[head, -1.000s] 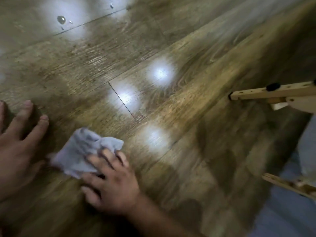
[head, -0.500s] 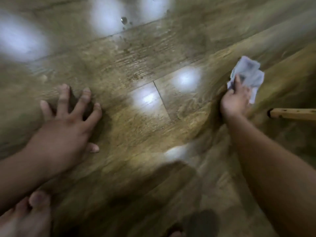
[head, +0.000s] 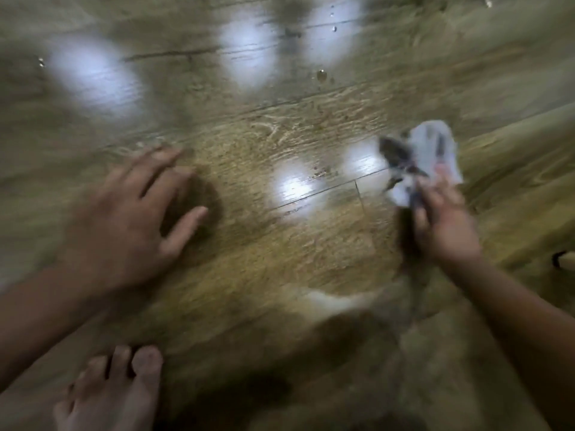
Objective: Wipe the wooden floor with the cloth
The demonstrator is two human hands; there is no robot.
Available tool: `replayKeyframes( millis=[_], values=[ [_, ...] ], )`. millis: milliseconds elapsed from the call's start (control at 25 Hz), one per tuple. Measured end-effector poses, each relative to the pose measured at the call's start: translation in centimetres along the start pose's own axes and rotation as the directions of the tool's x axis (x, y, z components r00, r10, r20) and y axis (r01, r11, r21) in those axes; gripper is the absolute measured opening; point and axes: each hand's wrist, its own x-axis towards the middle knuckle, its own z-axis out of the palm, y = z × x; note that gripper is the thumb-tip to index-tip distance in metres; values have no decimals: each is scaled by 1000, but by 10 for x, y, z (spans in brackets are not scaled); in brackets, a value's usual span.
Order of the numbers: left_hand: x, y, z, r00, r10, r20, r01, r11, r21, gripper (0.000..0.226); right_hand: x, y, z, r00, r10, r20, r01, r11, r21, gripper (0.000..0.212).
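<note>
The cloth (head: pixel 434 147) has swept left, bunched ahead of the right hand's (head: pixel 441 222) gripping fingers (head: pixel 441 178).

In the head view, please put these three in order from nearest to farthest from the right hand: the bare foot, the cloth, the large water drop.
1. cloth: in the grip of the right hand, bunched just ahead of its fingers.
2. water drop: farther ahead and to the left.
3. bare foot: at the bottom left, on the person's other side.
</note>
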Motion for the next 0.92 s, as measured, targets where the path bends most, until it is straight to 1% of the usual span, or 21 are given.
replayKeyframes(
  millis=[40,80,120,160,200,240,280,320,360,400,440,480,520,560,600,640,720,760,800,840,920],
  values=[
    [3,-16,-3,998,-53,-43,53,999,-10,52,27,23,-12,979,203,-16,-202,979,20,67],
    [8,-33,-5,991,-109,-76,108,994,-22,54,49,32,-23,937,348,-22,-345,935,87,71],
    [13,-48,-7,983,-155,-102,153,988,-34,55,67,25,-25,902,430,-23,-419,889,187,72],
    [18,-62,-8,974,-188,-122,183,982,-53,55,76,3,-23,875,482,-44,-459,855,240,71],
    [22,-70,-8,969,-201,-145,193,979,-69,55,77,-30,-17,859,506,-71,-478,845,240,68],
    [25,-74,-4,969,-187,-163,178,982,-69,55,68,-68,-7,864,494,-94,-468,858,211,65],
    [26,-75,0,975,-146,-169,142,989,-39,54,50,-111,5,888,447,-102,-425,886,187,60],
    [26,-76,4,982,-99,-163,100,995,-2,54,30,-159,15,930,354,-102,-335,928,162,57],
    [25,-77,7,987,-59,-152,62,998,18,53,9,-208,21,973,217,-71,-206,968,146,56],
    [24,-78,7,988,-44,-150,47,999,13,52,-8,-253,25,999,47,-22,-44,990,132,56],
    [24,-79,5,987,-56,-153,55,998,-14,51,-19,-289,24,989,-141,40,134,982,136,56],
    [25,-80,5,984,-76,-159,70,997,-40,49,-22,-310,21,945,-310,108,293,945,147,54],
    [25,-80,4,983,-94,-161,87,995,-51,48,-20,-316,17,883,-436,174,414,898,151,52],
    [25,-80,2,984,-98,-152,90,994,-54,47,-11,-307,12,840,-504,204,484,864,139,50],
    [27,-80,1,989,-84,-124,78,996,-51,47,0,-286,6,844,-485,229,474,874,104,49],
    [29,-78,0,994,-75,-77,72,997,-42,46,12,-257,-2,880,-393,266,391,918,62,50],
    [35,-74,-3,997,-81,4,81,996,38,48,45,-181,-16,960,-137,244,149,988,-30,59],
    [37,-71,-4,995,-89,41,85,993,81,49,61,-143,-23,968,1,252,14,998,-54,66],
    [38,-71,-4,994,-95,62,87,990,111,49,79,-113,-31,958,143,248,-135,990,-49,72],
    [39,-71,-5,992,-100,72,89,987,136,49,96,-95,-37,940,252,232,-258,966,-6,76],
    [38,-71,-4,992,-101,77,87,982,167,48,107,-101,-36,904,381,192,-399,915,64,74]
  ],
)
